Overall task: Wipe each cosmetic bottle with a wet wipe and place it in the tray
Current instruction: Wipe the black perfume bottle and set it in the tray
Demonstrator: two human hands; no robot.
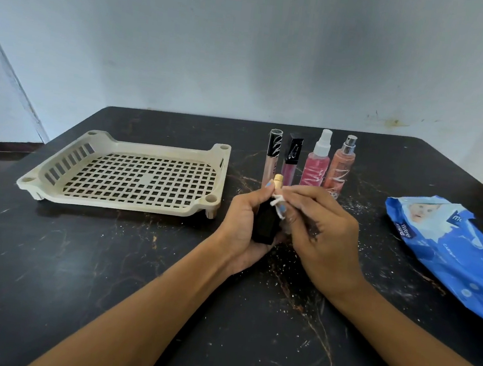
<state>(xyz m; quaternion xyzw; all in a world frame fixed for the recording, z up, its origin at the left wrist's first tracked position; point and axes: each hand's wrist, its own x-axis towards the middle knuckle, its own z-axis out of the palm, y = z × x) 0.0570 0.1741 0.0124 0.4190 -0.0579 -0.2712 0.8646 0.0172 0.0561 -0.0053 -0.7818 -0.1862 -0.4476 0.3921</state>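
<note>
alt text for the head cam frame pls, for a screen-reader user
The left hand holds a black bottle while the right hand rubs a wipe on it, over a dark table. An empty beige tray sits left, four bottles stand behind, a blue wipes pack lies right.

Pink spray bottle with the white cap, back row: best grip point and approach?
Grip the pink spray bottle round its straight body, below the narrow white cap. It stands upright, with a lip gloss tube and a peach spray bottle close beside it, so probably come from above.
</note>
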